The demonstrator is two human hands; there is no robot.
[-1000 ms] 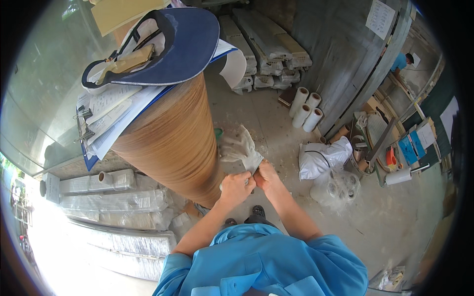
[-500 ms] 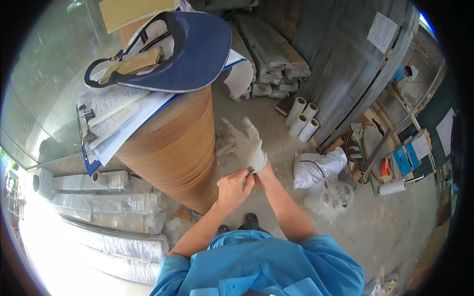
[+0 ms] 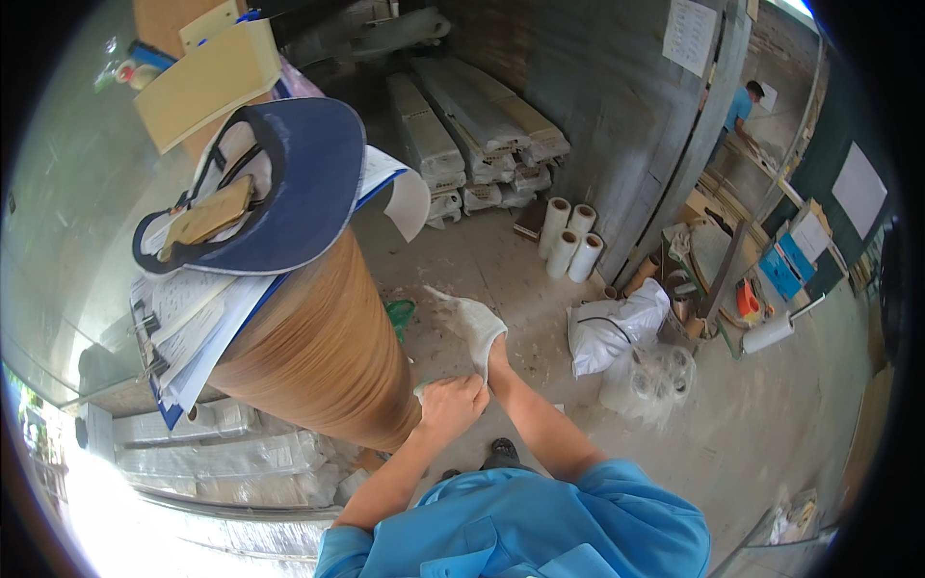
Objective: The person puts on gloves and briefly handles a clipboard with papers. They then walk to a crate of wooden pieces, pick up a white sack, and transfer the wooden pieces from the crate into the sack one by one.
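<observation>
Off-white fabric glove point(image 3: 472, 320) is R of the brown wood-grain cylinder point(image 3: 313, 352), seemingly mostly over the R hand point(image 3: 481, 331) (finger spread: can't tell), w/ the bare L hand point(image 3: 454, 403) clenched on its cuff, so 1 of 2 hands looks covered, cuff apparently unsettled.

Your whitish fabric glove point(image 3: 474, 321) covers your right hand point(image 3: 485, 334), its fingers pointing forward and left; its loose cuff stretches down into your closed left hand point(image 3: 453, 403).
</observation>
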